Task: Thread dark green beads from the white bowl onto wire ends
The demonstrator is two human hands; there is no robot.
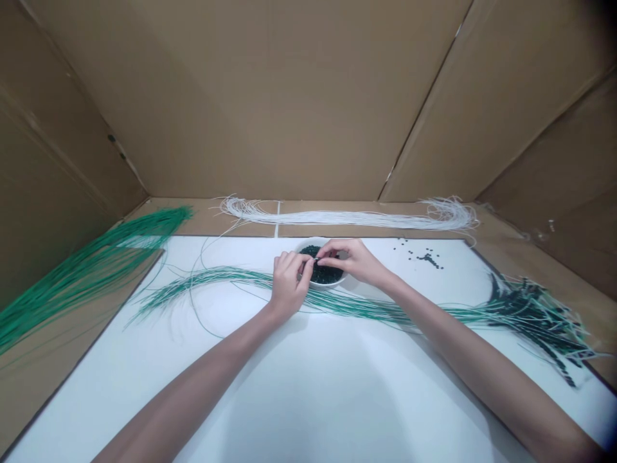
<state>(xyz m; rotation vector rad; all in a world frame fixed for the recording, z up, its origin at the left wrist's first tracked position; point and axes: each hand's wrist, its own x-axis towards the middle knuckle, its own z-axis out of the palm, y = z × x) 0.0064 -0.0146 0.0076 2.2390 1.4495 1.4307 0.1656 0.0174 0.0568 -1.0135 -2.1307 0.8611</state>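
Where cardboard walls [260, 96] rise, a white sheet [289, 386] lies flat.

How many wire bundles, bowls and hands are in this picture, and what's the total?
Green wire bundle: 1
White wire bundle: 1
Green-and-white wire bundle: 1
White bowl: 1
Hands: 2, left hand and right hand
Total: 6

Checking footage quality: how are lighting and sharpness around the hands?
Head view: soft, even light, faint shadows on the white board, no hard glare; the hands are fairly sharp, but the beads in the bowl blur together; wide-angle distortion splays the cardboard walls.
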